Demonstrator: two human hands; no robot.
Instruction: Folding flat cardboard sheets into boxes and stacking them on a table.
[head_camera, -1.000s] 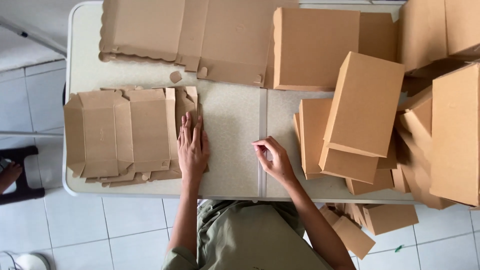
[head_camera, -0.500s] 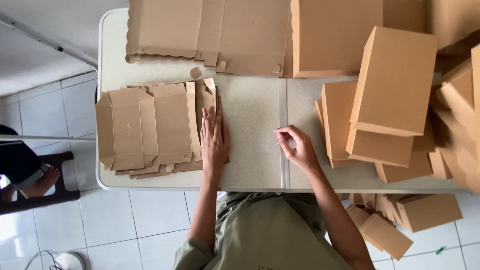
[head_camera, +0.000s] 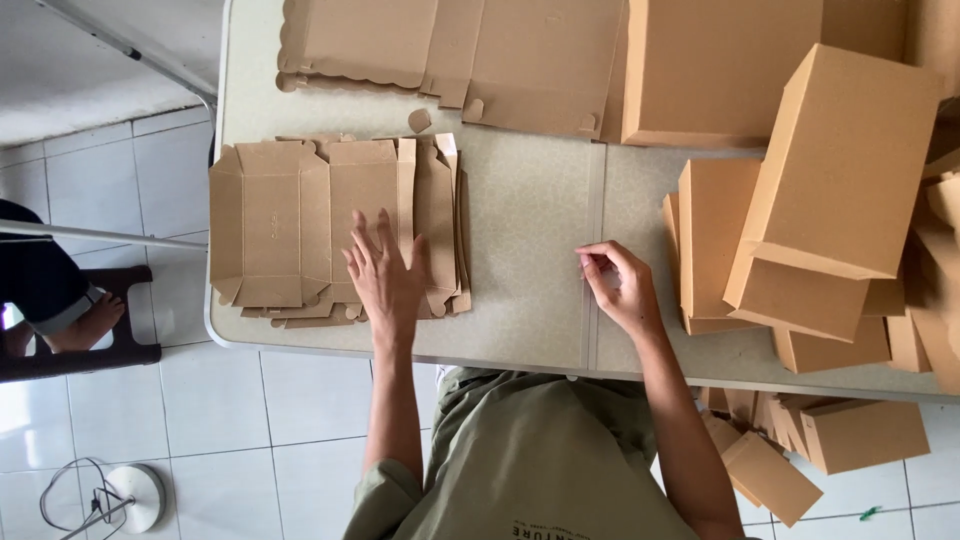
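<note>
Now, table: we see a speckled grey table (head_camera: 530, 210) filling the middle of the frame.
Folded boxes: we count several made-up brown boxes (head_camera: 840, 160) piled at the right.
Flat stack: we find a stack of unfolded carton blanks (head_camera: 290, 220) left of centre.
Left hand: our left hand (head_camera: 385, 275) lies flat on that stack, fingers spread and released.
Right hand: our right hand (head_camera: 620, 285) hovers at centre-right, fingers loosely curled, grasping nothing we can see.

Only 1 view: a camera on the person's head, looking almost straight down on the table (head_camera: 530, 200) from close above. The table fills the upper frame, its near edge crosses below the middle, with tiled floor (head_camera: 230, 430) beneath and left.
</note>
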